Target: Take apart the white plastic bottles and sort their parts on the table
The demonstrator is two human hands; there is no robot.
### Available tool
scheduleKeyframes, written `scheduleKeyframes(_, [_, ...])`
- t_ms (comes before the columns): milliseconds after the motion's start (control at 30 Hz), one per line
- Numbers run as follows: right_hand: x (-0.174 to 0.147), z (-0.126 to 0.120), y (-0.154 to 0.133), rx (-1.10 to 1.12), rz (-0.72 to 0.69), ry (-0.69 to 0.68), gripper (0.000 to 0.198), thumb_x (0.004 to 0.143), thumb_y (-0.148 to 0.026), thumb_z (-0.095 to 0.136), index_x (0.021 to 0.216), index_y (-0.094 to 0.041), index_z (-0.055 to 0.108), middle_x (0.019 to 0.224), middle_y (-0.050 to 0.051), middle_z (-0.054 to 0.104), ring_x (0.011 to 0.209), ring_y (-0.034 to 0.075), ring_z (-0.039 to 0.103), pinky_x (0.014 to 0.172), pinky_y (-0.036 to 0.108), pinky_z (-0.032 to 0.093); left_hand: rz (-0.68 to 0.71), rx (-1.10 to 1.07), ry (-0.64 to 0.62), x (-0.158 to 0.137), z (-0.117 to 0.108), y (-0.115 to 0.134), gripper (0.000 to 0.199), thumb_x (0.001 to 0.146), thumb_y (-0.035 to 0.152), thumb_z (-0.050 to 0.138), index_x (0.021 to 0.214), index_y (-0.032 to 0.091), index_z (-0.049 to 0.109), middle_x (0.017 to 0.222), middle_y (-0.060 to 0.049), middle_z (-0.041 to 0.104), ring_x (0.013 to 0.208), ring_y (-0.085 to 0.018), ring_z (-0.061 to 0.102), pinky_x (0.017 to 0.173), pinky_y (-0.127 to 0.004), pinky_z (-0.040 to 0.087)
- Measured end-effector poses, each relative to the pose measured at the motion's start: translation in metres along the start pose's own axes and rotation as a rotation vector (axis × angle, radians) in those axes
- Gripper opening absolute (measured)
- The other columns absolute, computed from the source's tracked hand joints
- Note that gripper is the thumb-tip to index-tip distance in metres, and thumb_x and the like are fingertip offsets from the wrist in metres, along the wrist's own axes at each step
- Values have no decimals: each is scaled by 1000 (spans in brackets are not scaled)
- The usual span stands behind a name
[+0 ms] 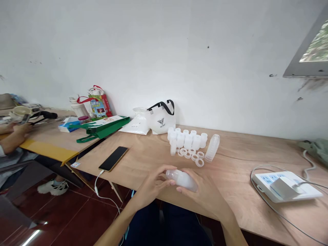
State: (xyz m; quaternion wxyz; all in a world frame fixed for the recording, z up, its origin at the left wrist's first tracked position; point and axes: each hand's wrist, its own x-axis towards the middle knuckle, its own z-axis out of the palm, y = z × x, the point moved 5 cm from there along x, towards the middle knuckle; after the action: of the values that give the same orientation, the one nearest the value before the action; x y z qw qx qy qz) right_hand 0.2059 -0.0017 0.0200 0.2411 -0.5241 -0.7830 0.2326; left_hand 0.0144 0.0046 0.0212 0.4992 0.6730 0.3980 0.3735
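Just above the table's front edge, a translucent white plastic bottle [183, 180] lies sideways between my hands, its narrow neck to the left. My right hand [206, 189] is wrapped around the body of the bottle. At the neck end, my left hand [153, 182] has its thumb and fingers closed about it. Beyond them stand several white plastic cylinders [188, 140] in rows, with a ribbed translucent tube [173, 147] at their left front. Several white rings [199, 162] lie flat before the cylinders. A taller clear ribbed plastic piece [212, 147] leans slightly to their right.
A phone [113, 159] on a charging cable lies at left. A white tote bag [164, 119] and white plastic bag [137, 123] rest by the wall. A power strip [285, 186] with cables is at right. Another person's hand [22, 129] shows at the far-left table.
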Motion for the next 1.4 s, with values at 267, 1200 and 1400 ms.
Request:
scheduleKeyframes(267, [9, 9, -13, -31, -90, 24, 32, 96, -53, 62, 123, -37, 66, 114, -2, 76, 99, 24, 72, 76, 34, 50, -64, 99, 128, -3, -1, -12, 41, 95, 53, 61, 123, 23, 63, 121, -8, 69, 106, -25, 66, 83, -32, 53])
scheduleKeyframes(1200, [19, 6, -8, -51, -104, 216, 27, 89, -44, 72, 112, -31, 74, 96, 1, 79, 86, 25, 74, 69, 32, 49, -105, -368, 390, 3, 8, -30, 49, 85, 54, 76, 119, 19, 71, 118, -12, 75, 112, -28, 70, 96, -38, 57])
scheduleKeyframes(1400, [13, -2, -16, 341, -45, 61, 28, 87, -52, 74, 109, -35, 76, 93, -7, 79, 80, 19, 73, 71, 28, 51, -3, -216, 445, -10, 4, -8, 43, 81, 51, 80, 111, 21, 74, 116, -10, 77, 112, -31, 71, 95, -39, 60])
